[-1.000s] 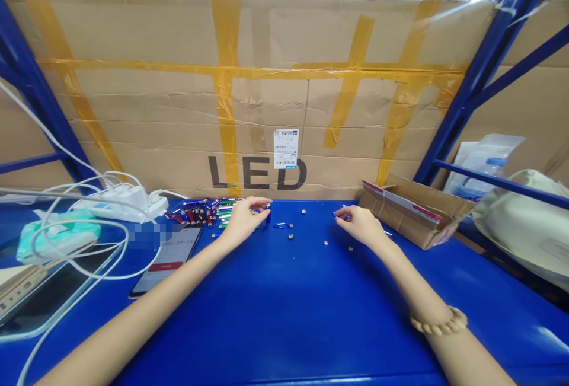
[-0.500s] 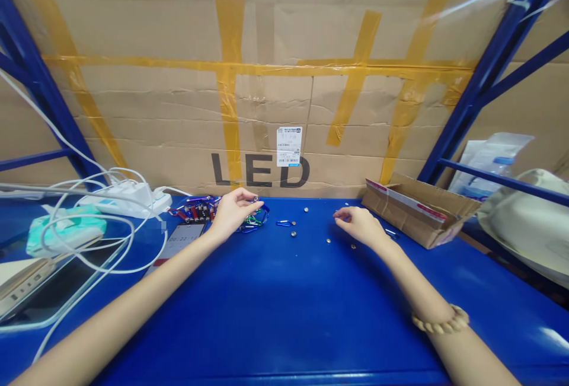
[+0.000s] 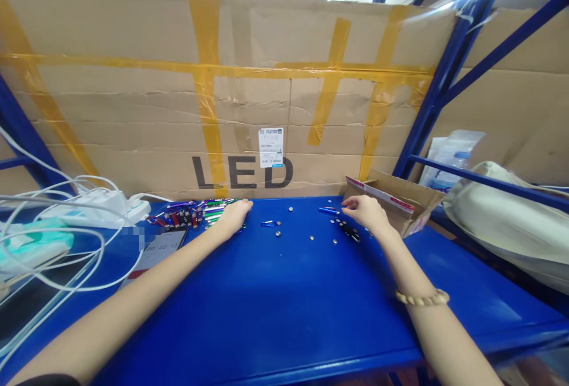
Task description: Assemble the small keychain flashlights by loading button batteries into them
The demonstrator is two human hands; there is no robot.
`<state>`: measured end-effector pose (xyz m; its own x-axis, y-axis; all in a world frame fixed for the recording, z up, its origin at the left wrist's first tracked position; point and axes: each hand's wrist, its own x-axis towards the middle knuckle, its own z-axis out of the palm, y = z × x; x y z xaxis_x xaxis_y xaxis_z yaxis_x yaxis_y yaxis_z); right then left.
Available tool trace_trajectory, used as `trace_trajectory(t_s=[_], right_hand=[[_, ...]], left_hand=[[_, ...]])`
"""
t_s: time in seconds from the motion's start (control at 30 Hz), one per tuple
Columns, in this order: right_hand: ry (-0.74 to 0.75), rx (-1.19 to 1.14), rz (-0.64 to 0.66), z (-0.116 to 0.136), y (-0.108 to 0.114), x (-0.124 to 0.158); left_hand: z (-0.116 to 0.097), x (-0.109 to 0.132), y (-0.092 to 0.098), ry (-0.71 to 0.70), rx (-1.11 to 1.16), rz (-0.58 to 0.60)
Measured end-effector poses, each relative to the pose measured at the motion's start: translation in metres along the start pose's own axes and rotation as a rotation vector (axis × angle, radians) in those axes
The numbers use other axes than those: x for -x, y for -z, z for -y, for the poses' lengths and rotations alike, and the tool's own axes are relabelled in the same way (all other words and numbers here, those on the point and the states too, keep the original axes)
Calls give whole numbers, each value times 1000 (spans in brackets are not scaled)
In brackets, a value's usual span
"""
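a blue piece (image 3: 329, 211) lies on the desk (image 3: 267, 309) by our right hand (image 3: 366, 212), its fingers loosely curled, while our left hand (image 3: 233, 220) curls beside the coloured pile (image 3: 189, 218), any grip in either beyond our telling, and a careless sweep could scatter the small metal discs (image 3: 312, 238) between.

The big brown cardboard sheet (image 3: 155, 107) has yellow tape stripes (image 3: 208, 113) and black letters (image 3: 232, 172). In front of it, shiny thin sticks (image 3: 194, 218) are red, green and purple.
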<state>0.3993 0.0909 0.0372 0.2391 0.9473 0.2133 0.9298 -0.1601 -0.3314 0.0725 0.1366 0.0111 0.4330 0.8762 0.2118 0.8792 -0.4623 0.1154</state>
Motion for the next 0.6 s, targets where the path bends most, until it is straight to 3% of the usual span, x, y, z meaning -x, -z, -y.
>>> trace_trajectory(t_s=[0.13,0.3,0.47,0.6], right_hand=[[-61,31,127,0,1,3],[-138,67,302,5,0,7],[-80,78,273,9,0,7],[131,-33,209,24,-2,14]], left_hand=[[-9,-2,10,17,-69,5],[-45,22,24,-62,-49,-64],[-73,60,29,-89,51,-82],[-76,80,23,-35,265,-83]])
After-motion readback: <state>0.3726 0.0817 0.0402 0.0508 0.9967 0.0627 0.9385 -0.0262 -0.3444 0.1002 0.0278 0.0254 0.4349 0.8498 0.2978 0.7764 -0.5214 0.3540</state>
